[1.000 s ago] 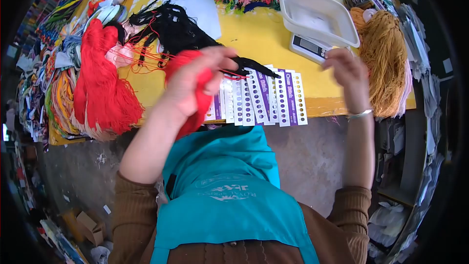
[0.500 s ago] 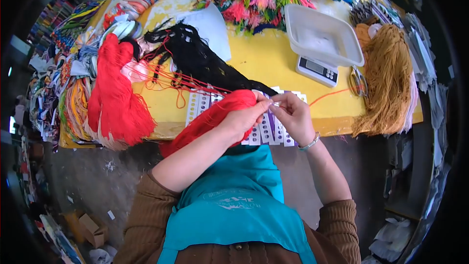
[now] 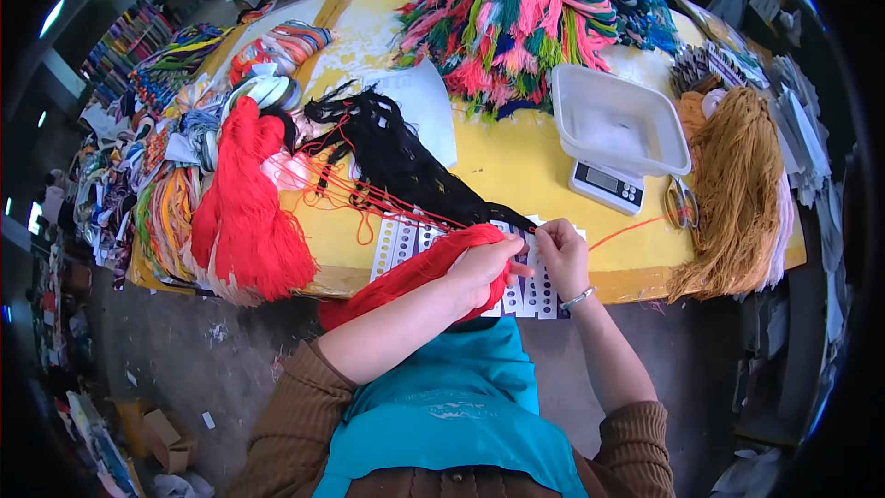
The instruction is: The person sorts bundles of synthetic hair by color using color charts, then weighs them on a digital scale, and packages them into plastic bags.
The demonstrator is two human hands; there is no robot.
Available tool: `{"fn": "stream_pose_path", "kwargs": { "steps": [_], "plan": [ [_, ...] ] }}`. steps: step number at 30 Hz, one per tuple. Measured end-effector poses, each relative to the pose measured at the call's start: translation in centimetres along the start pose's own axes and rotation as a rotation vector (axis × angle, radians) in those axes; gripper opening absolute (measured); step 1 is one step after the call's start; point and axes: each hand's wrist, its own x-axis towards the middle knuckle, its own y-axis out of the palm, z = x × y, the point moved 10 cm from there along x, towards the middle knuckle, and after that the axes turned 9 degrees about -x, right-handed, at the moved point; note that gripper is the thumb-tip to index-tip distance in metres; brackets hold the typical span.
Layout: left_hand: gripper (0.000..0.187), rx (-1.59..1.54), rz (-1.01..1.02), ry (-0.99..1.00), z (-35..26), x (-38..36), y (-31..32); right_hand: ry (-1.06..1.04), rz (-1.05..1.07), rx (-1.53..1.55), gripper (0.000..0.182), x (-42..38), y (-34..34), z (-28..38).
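Red thread, a soft, loose hank [image 3: 406, 275], lies draped over the person's left hand [image 3: 486, 269] and forearm at the near edge of the yellow desk [image 3: 516, 161]. The left fingers are clenched around the hank's upper end. The right hand [image 3: 560, 254] sits just beside it, its fingers pinched on a single red strand [image 3: 627, 231] that runs off to the right across the desk. The hank looks light and limp, likely to slump and tangle; by my judgement it is best held as here, bunched near one end, with the strand drawn out between fingertips.

Under both hands lies a row of white and purple punched cards [image 3: 406, 242]; I cannot count them exactly, as the hands cover several.

Further out there is one black hank [image 3: 396, 152], touching the cards' far edge, and one larger red bundle [image 3: 249, 207] to the left. One digital scale [image 3: 607, 184] carries one white tray [image 3: 618, 120]. One pair of scissors [image 3: 680, 203] lies between the scale and one mustard-coloured hank [image 3: 733, 180] at the right edge. One multicoloured heap [image 3: 530, 9] fills the far side, and one white sheet [image 3: 426, 106] lies beside the black hank.
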Motion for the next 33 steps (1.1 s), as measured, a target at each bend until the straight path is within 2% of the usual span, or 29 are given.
{"fn": "stream_pose_path", "kwargs": {
  "steps": [1,3,4,7,11,13,15,17,19,22,25,33],
  "plan": [
    [0.019,0.002,0.002,0.006,0.3,0.5,-0.3,0.012,0.015,0.019,0.013,-0.1,0.2,-0.2],
    [0.031,0.136,0.053,-0.009,0.8,1.5,-0.1,0.017,0.03,0.04,0.012,-0.1,0.4,-0.1],
    [0.029,0.255,0.119,0.003,0.8,1.5,0.6,0.021,0.037,0.1,0.011,-0.2,0.5,-0.1],
    [0.021,0.441,0.097,0.167,0.0,1.7,1.5,0.02,0.026,0.169,0.01,-0.3,0.5,-0.5],
    [0.01,0.437,0.067,0.165,-0.2,1.7,1.5,0.003,0.016,0.196,0.01,-0.5,0.1,0.4],
    [0.012,0.418,0.078,0.137,0.1,2.2,1.0,-0.027,-0.021,0.235,0.01,-0.5,0.0,0.8],
    [0.016,0.415,0.132,0.174,0.1,3.1,0.5,0.008,-0.038,0.095,0.01,-0.3,-0.4,0.0],
    [0.017,0.368,0.038,0.187,-0.4,2.2,-0.2,0.061,-0.035,0.05,0.013,-0.2,-0.8,-0.2],
    [0.017,0.437,0.036,0.184,-0.6,1.8,-0.3,-0.054,-0.066,0.005,0.012,-0.1,-0.9,0.3],
    [0.026,0.459,0.017,0.162,-0.4,1.9,-0.9,-0.003,0.117,0.045,0.012,-0.5,0.6,0.0],
    [0.03,0.465,0.032,0.171,-0.5,2.0,-1.0,-0.024,0.142,-0.019,0.011,-0.3,0.8,0.3],
    [0.018,0.429,0.091,0.176,-1.2,2.0,-0.5,-0.041,0.18,-0.078,0.011,0.0,1.4,0.4]
  ]
}}
